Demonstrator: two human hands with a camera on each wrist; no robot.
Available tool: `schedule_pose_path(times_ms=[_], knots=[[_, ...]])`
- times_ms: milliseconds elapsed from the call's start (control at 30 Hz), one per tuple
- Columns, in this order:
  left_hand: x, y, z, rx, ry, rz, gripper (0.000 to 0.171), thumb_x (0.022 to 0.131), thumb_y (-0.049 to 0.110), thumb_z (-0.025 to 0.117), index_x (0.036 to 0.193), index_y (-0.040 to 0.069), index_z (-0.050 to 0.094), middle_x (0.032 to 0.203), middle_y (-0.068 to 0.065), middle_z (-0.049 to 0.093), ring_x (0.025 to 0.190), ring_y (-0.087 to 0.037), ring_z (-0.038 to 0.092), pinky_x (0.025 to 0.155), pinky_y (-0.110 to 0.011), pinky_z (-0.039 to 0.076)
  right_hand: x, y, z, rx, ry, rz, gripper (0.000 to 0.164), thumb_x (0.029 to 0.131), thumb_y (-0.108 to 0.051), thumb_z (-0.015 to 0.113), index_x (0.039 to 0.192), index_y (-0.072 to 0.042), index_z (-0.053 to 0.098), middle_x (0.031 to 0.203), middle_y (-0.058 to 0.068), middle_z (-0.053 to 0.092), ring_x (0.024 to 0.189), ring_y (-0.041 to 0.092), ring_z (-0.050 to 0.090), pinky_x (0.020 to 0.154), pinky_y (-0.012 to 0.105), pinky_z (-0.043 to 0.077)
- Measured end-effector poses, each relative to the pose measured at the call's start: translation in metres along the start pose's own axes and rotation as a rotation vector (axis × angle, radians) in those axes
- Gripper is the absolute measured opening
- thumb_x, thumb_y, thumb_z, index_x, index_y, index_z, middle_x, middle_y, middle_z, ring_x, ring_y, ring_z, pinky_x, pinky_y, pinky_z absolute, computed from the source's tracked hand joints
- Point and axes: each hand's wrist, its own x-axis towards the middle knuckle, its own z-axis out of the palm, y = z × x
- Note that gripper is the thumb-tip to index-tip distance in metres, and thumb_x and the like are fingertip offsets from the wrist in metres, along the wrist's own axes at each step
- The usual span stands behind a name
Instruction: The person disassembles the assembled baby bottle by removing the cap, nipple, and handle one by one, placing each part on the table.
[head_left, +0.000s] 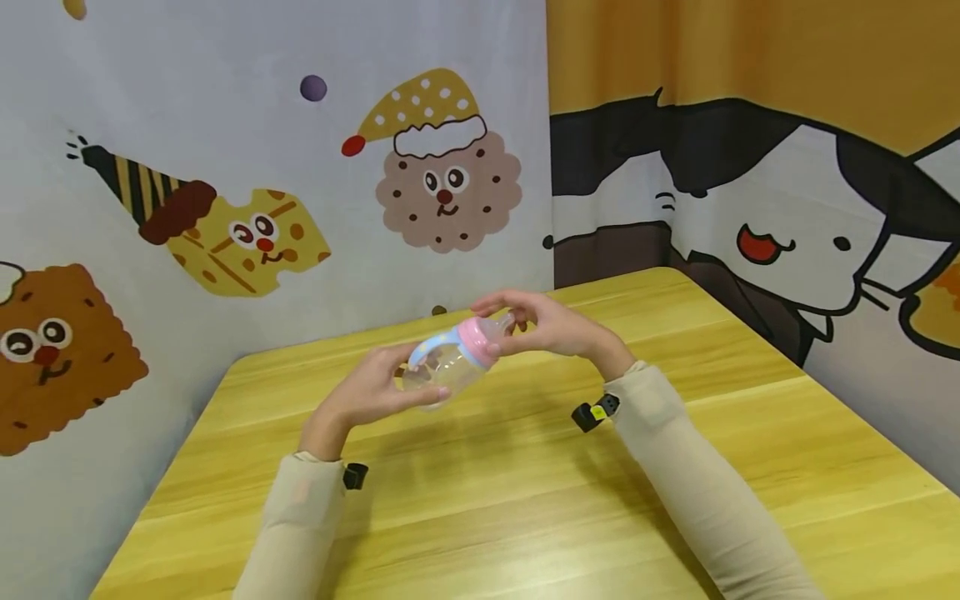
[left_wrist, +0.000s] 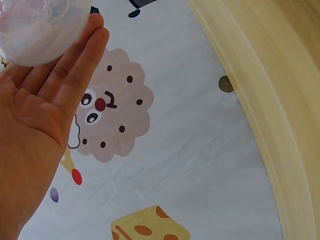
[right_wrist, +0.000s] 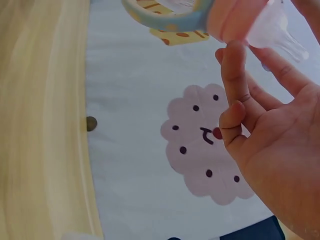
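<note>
A clear baby bottle [head_left: 457,372] is held tilted above the table, its teat [head_left: 506,320] pointing up and to the right. It has a pink collar [head_left: 476,340] and a light blue handle [head_left: 433,342]. My left hand [head_left: 363,390] grips the lower body, thumb in front and fingers behind. In the left wrist view, the round bottle base [left_wrist: 42,30] shows over the fingers. My right hand [head_left: 558,327] holds the collar between thumb and fingers, around the teat. Its curled fingertips meet the pink collar [right_wrist: 231,21] in the right wrist view.
A wood-grain table [head_left: 525,500] extends under both arms. Behind it hangs a pale cloth [head_left: 247,108] printed with cartoon biscuits and cheese, and on the right a curtain [head_left: 750,50] with a cartoon cat. Each wrist carries a small black device [head_left: 588,415].
</note>
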Motion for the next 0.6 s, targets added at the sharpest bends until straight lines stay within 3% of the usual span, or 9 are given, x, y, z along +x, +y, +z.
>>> schedule_pose_path(times_ms=[200, 433, 600], knots=[[0.003, 0.0, 0.002, -0.012, -0.005, -0.003, 0.053, 0.093, 0.036, 0.084, 0.139, 0.018, 0.067, 0.12, 0.004, 0.074, 0.102, -0.014, 0.07, 0.09, -0.04, 0.059, 0.003, 0.002, 0.008, -0.02, -0.027, 0.013, 0.062, 0.092, -0.038, 0.082, 0.146, -0.017, 0.061, 0.131, 0.005, 0.063, 0.092, 0.029, 0.056, 0.073, 0.034, 0.045], [0.002, -0.003, 0.002, -0.029, -0.015, -0.017, 0.052, 0.093, 0.034, 0.084, 0.139, 0.016, 0.067, 0.12, 0.001, 0.075, 0.102, -0.015, 0.07, 0.09, -0.041, 0.059, 0.005, 0.006, 0.014, 0.009, 0.01, 0.014, 0.061, 0.091, -0.034, 0.084, 0.145, -0.016, 0.062, 0.123, 0.007, 0.064, 0.075, 0.024, 0.052, 0.068, 0.031, 0.044], [0.0, -0.005, -0.001, -0.026, -0.016, -0.015, 0.052, 0.092, 0.033, 0.085, 0.139, 0.016, 0.068, 0.121, -0.002, 0.075, 0.103, -0.016, 0.07, 0.09, -0.042, 0.059, 0.009, 0.007, 0.017, 0.034, 0.012, 0.01, 0.062, 0.09, -0.031, 0.085, 0.145, -0.015, 0.063, 0.121, 0.008, 0.064, 0.073, 0.022, 0.052, 0.067, 0.031, 0.046]])
